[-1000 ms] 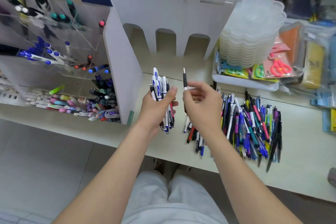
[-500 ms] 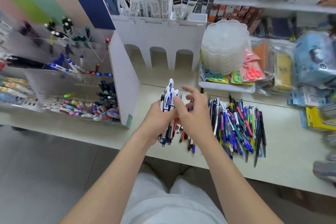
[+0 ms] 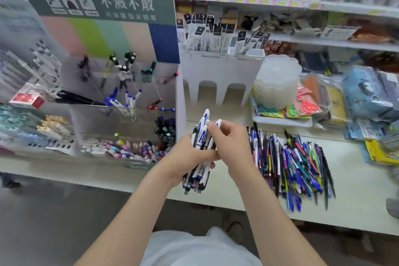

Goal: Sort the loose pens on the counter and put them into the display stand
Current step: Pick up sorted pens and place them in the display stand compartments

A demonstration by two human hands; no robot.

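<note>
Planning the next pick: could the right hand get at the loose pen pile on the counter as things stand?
Probably yes. The pile lies open on the counter beside the right hand, nothing between them. Its fingers pinch the white-and-blue bundle that the left hand grips, so it must let go first.

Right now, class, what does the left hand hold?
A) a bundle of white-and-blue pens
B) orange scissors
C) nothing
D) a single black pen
A: the left hand grips a bundle of white-and-blue pens above the counter, and the right hand pinches at the bundle's top.
</note>
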